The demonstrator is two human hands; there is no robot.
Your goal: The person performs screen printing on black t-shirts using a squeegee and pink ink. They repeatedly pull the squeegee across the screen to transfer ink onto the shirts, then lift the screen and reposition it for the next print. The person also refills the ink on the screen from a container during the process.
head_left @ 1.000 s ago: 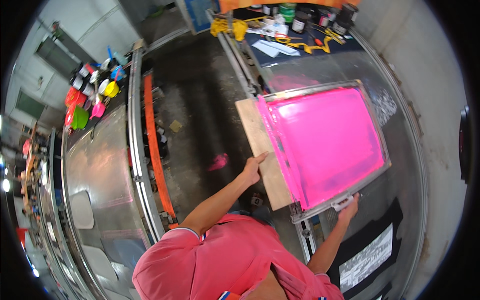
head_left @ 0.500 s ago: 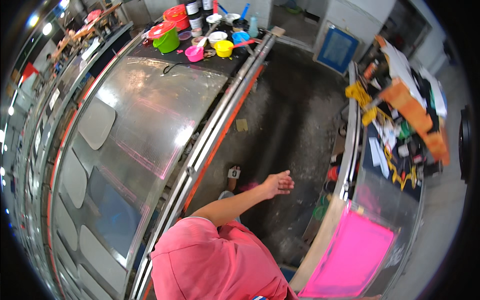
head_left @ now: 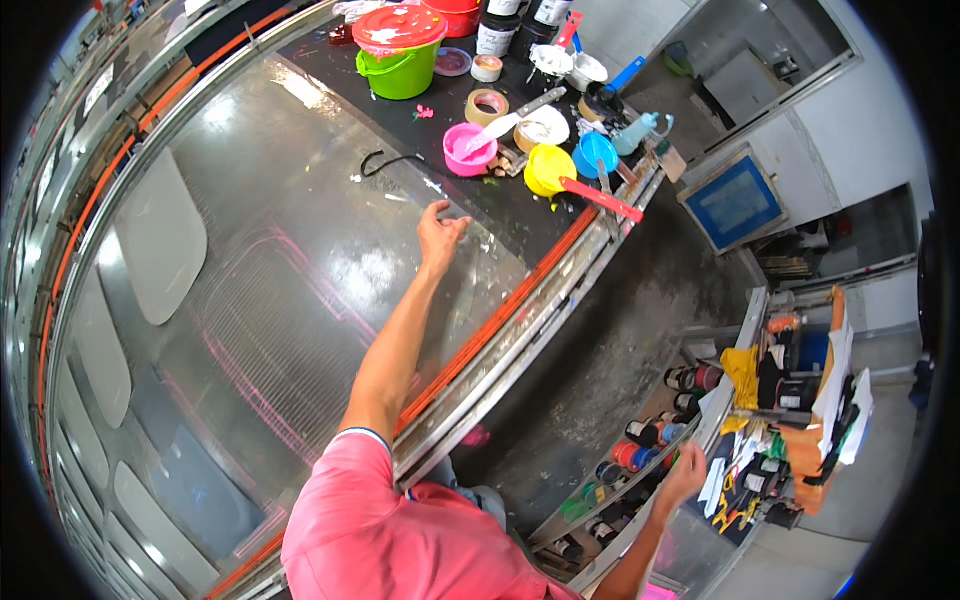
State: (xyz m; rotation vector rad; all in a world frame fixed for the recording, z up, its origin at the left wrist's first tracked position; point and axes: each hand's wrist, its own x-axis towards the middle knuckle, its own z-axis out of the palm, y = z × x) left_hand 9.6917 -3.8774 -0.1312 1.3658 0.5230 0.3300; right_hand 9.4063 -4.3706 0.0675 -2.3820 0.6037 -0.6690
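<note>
Bare hands (head_left: 440, 240) (head_left: 684, 478): 2
Red-lidded green bucket (head_left: 400, 72): 1
Bright tubs on tabletop (head_left: 335, 78): 3 (1 pink tub (head_left: 468, 160), 1 yellow (head_left: 547, 172), 1 blue (head_left: 597, 155))
Blue-centred frame (head_left: 733, 200): 1
Pale blue bottle (head_left: 634, 136): 1

Pink screen (head_left: 658, 592) mostly cut off

The pink shirt (head_left: 400, 540) has blue-trimmed short sleeves (head_left: 343, 470).
</note>
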